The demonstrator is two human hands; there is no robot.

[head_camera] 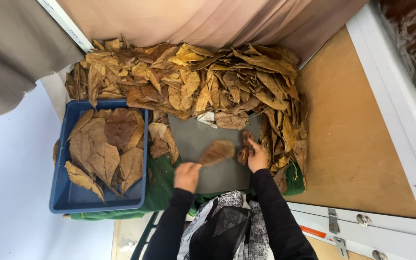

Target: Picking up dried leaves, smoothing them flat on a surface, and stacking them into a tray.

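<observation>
My left hand (187,176) holds a brown dried leaf (216,151) by its stem end, lifted slightly over a grey mat (203,137); the leaf is blurred. My right hand (256,156) rests at the mat's right edge, fingers closed on a small curled brown leaf (243,153) next to the leaf pile. A big heap of dried brown and yellow leaves (193,79) wraps around the back and right of the mat. Both arms wear black sleeves.
A blue plastic tray (68,192) at the left holds several flat dried leaves. Green cloth (160,185) lies under the mat. A brown board (347,135) spreads to the right, with a white frame and metal latches beyond. Pinkish fabric hangs behind the heap.
</observation>
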